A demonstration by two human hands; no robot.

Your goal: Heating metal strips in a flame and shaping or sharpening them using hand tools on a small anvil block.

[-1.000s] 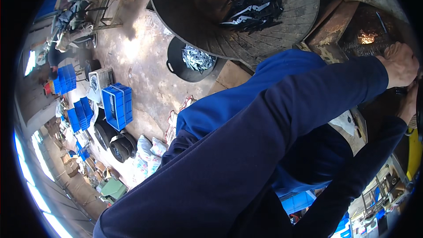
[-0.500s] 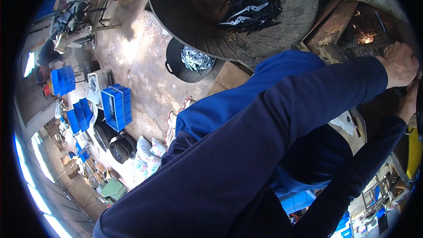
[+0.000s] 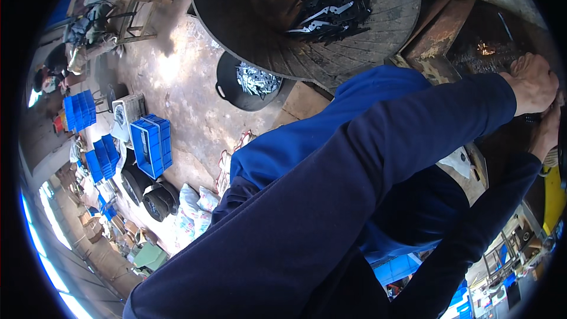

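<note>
At right edge, head view: both hands meet on a dark part that is mostly hidden.
Left hand (image 3: 534,85): clenched, fingers curled over the dark part; what it is I cannot tell.
Right hand (image 3: 542,133): just below, mostly hidden; its state I cannot tell.
Round wooden table (image 3: 390,29): carries a heap of dark metal pieces (image 3: 328,3).
Black basin (image 3: 239,85): on floor, holds shiny pieces.
Blue crates (image 3: 152,145): stacked at left, rectangular.
White sacks (image 3: 195,207): below the crates.

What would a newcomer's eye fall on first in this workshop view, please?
First, the dark blue sleeve sweeping across the middle to the left hand at the right edge, the right hand just below it. Next, the big round wooden table at the top, piled with dark metal pieces. Blue crates sit left.
</note>
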